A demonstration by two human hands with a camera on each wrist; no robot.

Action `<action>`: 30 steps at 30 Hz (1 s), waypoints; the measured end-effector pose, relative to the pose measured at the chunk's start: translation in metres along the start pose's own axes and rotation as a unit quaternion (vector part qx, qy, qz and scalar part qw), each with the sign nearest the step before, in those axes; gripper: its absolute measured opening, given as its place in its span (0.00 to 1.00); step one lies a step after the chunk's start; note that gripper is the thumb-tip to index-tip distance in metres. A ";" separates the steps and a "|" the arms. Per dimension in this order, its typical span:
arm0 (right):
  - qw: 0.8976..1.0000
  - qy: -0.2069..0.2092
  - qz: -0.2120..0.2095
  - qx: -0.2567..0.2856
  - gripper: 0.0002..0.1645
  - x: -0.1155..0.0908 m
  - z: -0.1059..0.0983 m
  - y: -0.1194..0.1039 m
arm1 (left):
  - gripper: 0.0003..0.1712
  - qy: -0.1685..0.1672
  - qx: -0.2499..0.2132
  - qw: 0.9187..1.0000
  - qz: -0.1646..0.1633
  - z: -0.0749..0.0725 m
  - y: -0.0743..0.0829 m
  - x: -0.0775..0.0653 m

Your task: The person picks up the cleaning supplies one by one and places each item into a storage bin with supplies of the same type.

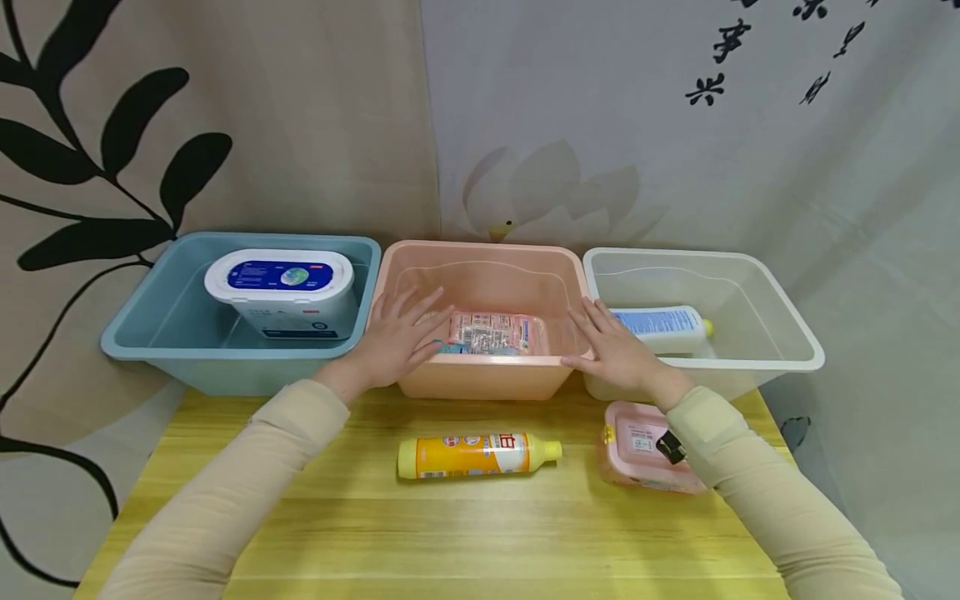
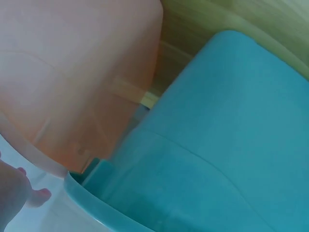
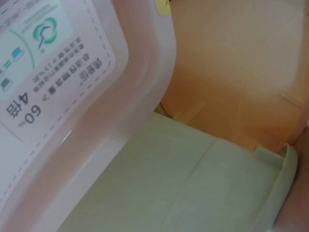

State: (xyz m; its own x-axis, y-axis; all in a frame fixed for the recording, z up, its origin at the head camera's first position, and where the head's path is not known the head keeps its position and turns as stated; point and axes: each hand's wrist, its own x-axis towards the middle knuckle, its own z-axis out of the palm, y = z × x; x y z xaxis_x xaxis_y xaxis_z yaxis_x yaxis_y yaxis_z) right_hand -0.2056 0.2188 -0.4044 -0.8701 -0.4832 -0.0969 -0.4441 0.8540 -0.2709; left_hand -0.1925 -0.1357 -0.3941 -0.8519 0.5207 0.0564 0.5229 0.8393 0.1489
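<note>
Only head view, packet [image 1: 491, 333] in peach bin [image 1: 480, 380]

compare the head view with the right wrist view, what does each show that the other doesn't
Only the head view shows the blue bin, the tub in it and the yellow bottle.
Only the right wrist view shows a readable "60%" on the pink box.
Both share that box, the peach bin and the white bin.

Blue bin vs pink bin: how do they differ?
Position: the blue bin is at the row's left end; the pink bin is in the middle.
Contents: the blue bin holds a white tub; the pink bin holds a pink packet, lying low.
Shared: both are open-topped with rounded corners.
</note>
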 end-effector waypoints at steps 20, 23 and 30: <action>1.000 0.000 0.000 0.002 0.51 -0.001 -0.001 -0.001 | 0.34 0.065 -0.007 0.997 0.036 0.011 -0.009 -0.027; 1.000 0.001 0.000 0.004 0.51 -0.001 0.000 -0.001 | 0.36 0.101 0.006 0.993 0.067 0.016 -0.010 -0.036; 1.000 0.001 -0.001 0.000 0.51 0.000 0.001 0.001 | 0.30 0.220 0.052 0.960 0.165 0.030 -0.016 -0.056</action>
State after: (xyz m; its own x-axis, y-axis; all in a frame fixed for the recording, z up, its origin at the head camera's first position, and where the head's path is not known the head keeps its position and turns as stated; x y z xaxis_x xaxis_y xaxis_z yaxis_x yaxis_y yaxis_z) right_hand -0.2053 0.2195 -0.4058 -0.8699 -0.4843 -0.0936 -0.4458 0.8531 -0.2712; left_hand -0.1528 -0.1737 -0.4295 -0.5583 0.6636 0.4980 0.7471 0.6631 -0.0460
